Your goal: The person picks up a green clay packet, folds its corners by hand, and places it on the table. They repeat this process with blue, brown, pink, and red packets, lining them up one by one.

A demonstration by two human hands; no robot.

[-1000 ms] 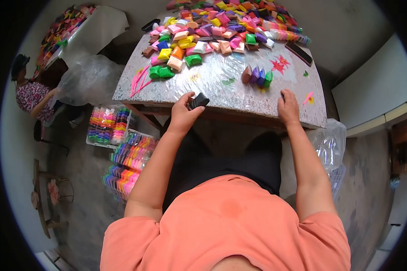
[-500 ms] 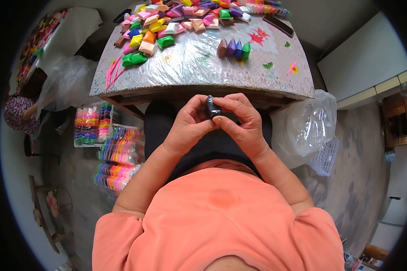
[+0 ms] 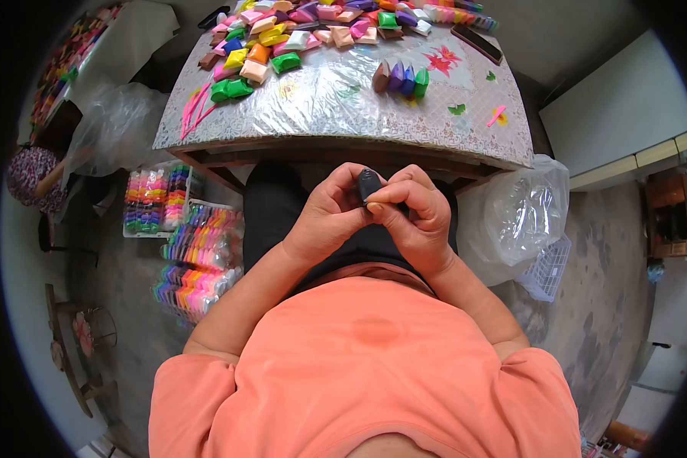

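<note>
head view: the left hand (image 3: pixel 330 217) and the right hand (image 3: pixel 414 215) meet over the lap, just below the near edge of the desk (image 3: pixel 343 114). both pinch a small black packet (image 3: pixel 369 183) between thumbs and fingertips, the grip narrow and closed on it. the packet is off the desk, held upright between the two hands. on the desk, a row of four packets (image 3: pixel 401 78), brown, purple, blue and green, stands near the middle. a heap of coloured packets (image 3: pixel 313 27) covers the far edge. a pair of green packets (image 3: pixel 231 88) lies toward the left edge, with pink sticks (image 3: pixel 193 113) beside them. a clear plastic bag (image 3: pixel 515 217) sits by the right near corner, on the floor.
</note>
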